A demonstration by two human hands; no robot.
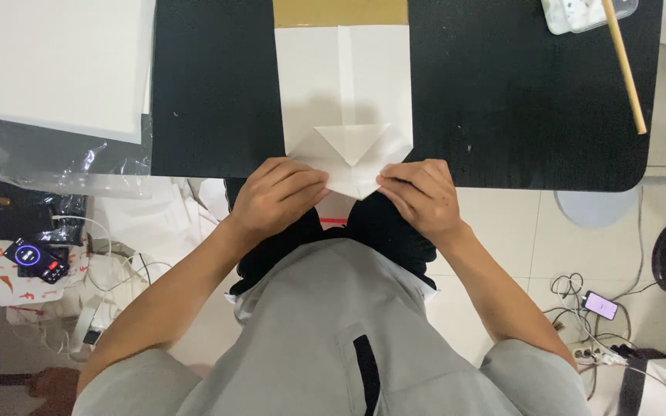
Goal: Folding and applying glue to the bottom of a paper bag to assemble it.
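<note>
Black table (502,92), both hands (348,196) pinching folded white paper (344,92) at its near edge, brown strip beyond.

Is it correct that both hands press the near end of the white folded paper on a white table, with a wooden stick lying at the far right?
Not quite: the table is black, not white, as the head view shows. The rest holds: the left hand and right hand press the near end of the white folded paper, and a wooden stick lies at the far right.
</note>
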